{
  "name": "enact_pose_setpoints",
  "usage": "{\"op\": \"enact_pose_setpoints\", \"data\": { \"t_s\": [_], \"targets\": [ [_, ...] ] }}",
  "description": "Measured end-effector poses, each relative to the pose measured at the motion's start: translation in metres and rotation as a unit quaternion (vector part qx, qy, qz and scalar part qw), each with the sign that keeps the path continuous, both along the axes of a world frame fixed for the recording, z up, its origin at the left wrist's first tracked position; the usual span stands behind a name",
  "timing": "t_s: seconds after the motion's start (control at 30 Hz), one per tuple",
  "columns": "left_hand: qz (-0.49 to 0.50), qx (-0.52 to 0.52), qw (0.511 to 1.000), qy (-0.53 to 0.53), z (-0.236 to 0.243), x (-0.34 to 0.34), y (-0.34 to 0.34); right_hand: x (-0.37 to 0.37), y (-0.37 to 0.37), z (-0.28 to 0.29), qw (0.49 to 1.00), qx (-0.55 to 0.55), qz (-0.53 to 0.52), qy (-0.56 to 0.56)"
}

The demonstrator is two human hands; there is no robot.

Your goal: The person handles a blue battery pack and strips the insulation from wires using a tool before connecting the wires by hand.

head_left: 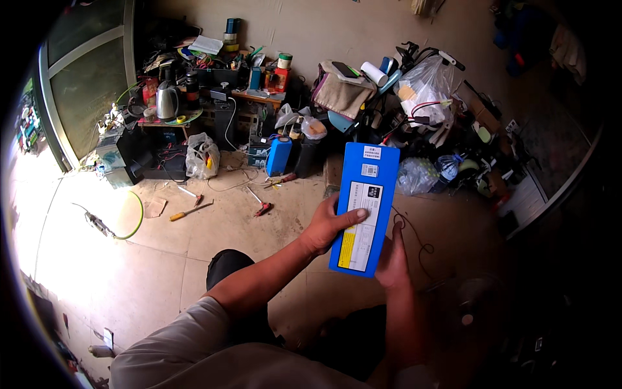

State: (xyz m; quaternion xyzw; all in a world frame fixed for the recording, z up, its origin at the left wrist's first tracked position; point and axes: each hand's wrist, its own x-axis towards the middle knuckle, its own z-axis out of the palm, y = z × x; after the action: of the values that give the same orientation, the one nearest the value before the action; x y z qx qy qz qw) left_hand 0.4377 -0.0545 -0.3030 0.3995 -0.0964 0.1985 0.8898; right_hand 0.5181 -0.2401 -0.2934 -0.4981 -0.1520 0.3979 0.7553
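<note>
A blue, brick-shaped battery pack (352,170) is held up in front of me, slightly tilted, its labelled face toward me. White labels and a yellow strip cover part of that face, and red wire shows past its far end. My left hand (322,227) grips the left edge, thumb lying across the label and the other fingers hidden behind. Against the lower right edge, my right hand (392,262) supports the pack from the side and behind. One of its fingers points up along the edge; the rest are hidden.
On the floor ahead lie a yellow-handled screwdriver (190,211), a red-handled tool (262,203) and a green hose (139,217). Farther back stand another blue pack (279,156), a kettle (167,100) and cluttered shelves. Plastic bags (427,91) and piled parts fill the right.
</note>
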Motion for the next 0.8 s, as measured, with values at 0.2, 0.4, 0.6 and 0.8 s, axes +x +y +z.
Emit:
{"op": "enact_pose_setpoints", "data": {
  "t_s": [0.2,0.4,0.6,0.8],
  "targets": [
    [0.042,-0.078,0.995,0.047,-0.021,-0.012,0.005,-0.046,0.011,-0.025,0.980,0.126,-0.021,0.151],
    [0.061,-0.105,0.992,0.022,-0.033,0.013,0.003,-0.044,0.034,-0.035,0.973,0.172,-0.053,0.143],
    [0.056,-0.056,0.996,-0.035,-0.030,0.010,0.020,-0.030,0.030,-0.026,0.973,0.135,-0.118,0.145],
    [0.043,-0.206,0.978,0.012,-0.017,0.005,0.036,-0.038,0.021,-0.013,0.954,0.044,-0.222,0.198]
  ]
}}
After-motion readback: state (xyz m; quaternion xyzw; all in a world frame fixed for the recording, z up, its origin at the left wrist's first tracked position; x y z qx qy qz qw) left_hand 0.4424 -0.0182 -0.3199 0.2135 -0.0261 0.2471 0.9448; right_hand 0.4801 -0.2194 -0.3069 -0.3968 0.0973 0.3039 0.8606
